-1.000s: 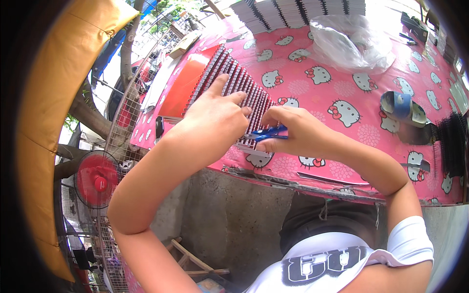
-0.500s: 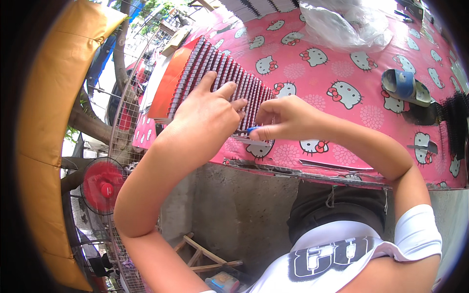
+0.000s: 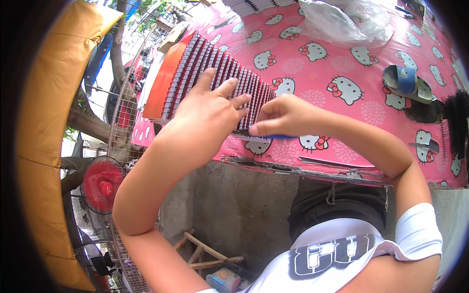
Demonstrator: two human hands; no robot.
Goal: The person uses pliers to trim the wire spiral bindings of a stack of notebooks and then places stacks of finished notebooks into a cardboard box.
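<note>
A stack of wire-bound notebooks (image 3: pixel 166 80) with an orange-red top cover lies at the left of the table. Its rows of ring bindings (image 3: pixel 215 63) face me. My left hand (image 3: pixel 210 107) rests on these bindings with its fingers spread, holding nothing. By the near right corner of the stack, my right hand (image 3: pixel 288 116) is closed around a tool with a blue handle (image 3: pixel 281 136). The handle sticks out under the palm, and a dark tip points at the lowest bindings. My fingers hide most of the tool, so its kind is unclear.
A pink cat-print cloth (image 3: pixel 342 88) covers the table. Clear plastic bags (image 3: pixel 347 24) lie at the back, with more bound stacks (image 3: pixel 254 5) beside them. On the right are a blue tape roll (image 3: pixel 403 80) and black binding coils (image 3: pixel 454 122). A red fan (image 3: pixel 102 185) stands at left.
My left fingers have spread wider over the bindings. My right hand has turned slightly around the tool, and more of its blue handle now shows beneath the palm.
</note>
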